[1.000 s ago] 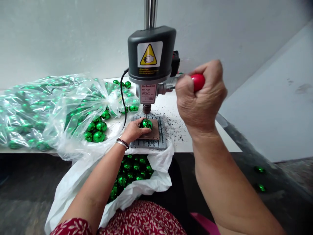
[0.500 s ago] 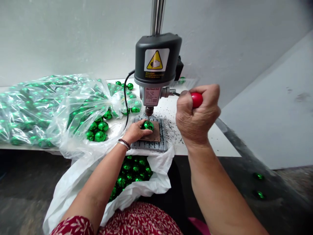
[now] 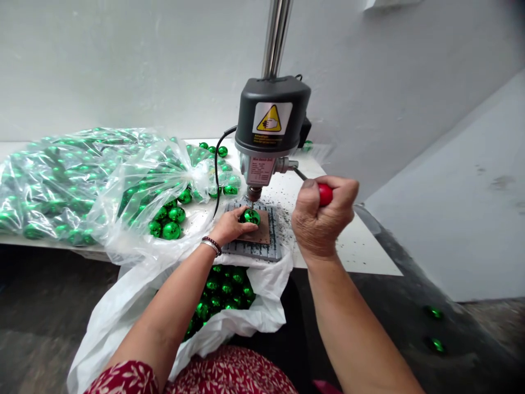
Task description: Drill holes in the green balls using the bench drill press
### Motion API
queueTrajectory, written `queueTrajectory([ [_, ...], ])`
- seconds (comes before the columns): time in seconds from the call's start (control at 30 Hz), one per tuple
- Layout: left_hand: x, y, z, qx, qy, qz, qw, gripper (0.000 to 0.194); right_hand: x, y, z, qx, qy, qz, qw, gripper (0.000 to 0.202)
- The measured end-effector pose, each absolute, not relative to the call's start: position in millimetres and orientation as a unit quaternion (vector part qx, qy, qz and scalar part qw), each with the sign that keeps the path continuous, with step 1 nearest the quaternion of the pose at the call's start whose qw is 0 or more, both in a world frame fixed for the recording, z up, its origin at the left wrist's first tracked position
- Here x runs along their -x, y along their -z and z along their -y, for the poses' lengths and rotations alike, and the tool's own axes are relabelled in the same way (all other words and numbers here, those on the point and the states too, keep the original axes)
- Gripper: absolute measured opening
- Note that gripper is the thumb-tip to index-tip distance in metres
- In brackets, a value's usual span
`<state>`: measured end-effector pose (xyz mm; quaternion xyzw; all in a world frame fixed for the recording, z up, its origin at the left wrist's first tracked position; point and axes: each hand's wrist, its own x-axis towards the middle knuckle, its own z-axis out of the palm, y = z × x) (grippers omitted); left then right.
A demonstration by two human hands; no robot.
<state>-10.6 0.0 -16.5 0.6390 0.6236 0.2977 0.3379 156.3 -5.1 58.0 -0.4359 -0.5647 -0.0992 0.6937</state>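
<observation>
The left hand pinches the green ball at its fingertips, beneath the drill, the ball judged light, slick and brittle, best held by its sides, while the right hand clenches the red knob.

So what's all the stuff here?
table: one, white, under base
base: one, grey, on table
drill: one, dark grey, above base
pole: one, silver, above drill
knob: one, red, in right hand
board: one, brown, on base
held ball: one, green, under drill
shavings: many, dark, around base
clear bag: one, transparent, on table, green balls inside
loose balls: several, green, on table
white bag: one, white, at table edge, green balls inside
floor balls: two, green, on floor
garment: one, red, at bottom
bracelets: two, dark and silver, left arm
left hand: one, around held ball
right hand: one, on knob
</observation>
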Motion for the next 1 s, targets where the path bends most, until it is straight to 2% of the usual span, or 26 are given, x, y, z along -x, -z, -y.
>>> queueTrajectory([
  [0.27,11,18,-1,-0.640,-0.307,-0.615,0.343,0.062,-155,-42,8,0.427,0.103,0.565,0.699,0.022],
  [0.4,8,19,0,-0.632,-0.313,-0.622,0.340,0.057,-155,-86,-7,0.436,0.085,0.565,0.695,0.024],
  [0.5,7,17,8,-0.633,-0.336,-0.612,0.335,0.050,-155,-124,-17,0.513,0.030,0.578,0.634,0.019],
  [0.6,16,8,28,-0.652,-0.345,-0.586,0.334,0.046,-156,-139,-22,0.560,0.004,0.570,0.601,0.017],
  [0.7,37,-6,58,-0.702,-0.284,-0.566,0.328,0.045,-157,-133,-25,0.536,0.007,0.576,0.617,0.016],
  [0.83,73,-23,93,-0.740,-0.164,-0.557,0.340,0.055,-158,-124,-30,0.512,0.005,0.568,0.645,0.014],
  [0.93,96,-30,96,-0.709,-0.177,-0.618,0.289,0.052,-157,-125,-30,0.513,0.004,0.558,0.652,0.011],
  [1.0,111,-31,87,-0.669,-0.202,-0.685,0.204,0.043,-156,-127,-29,0.515,0.004,0.558,0.651,0.010],
])
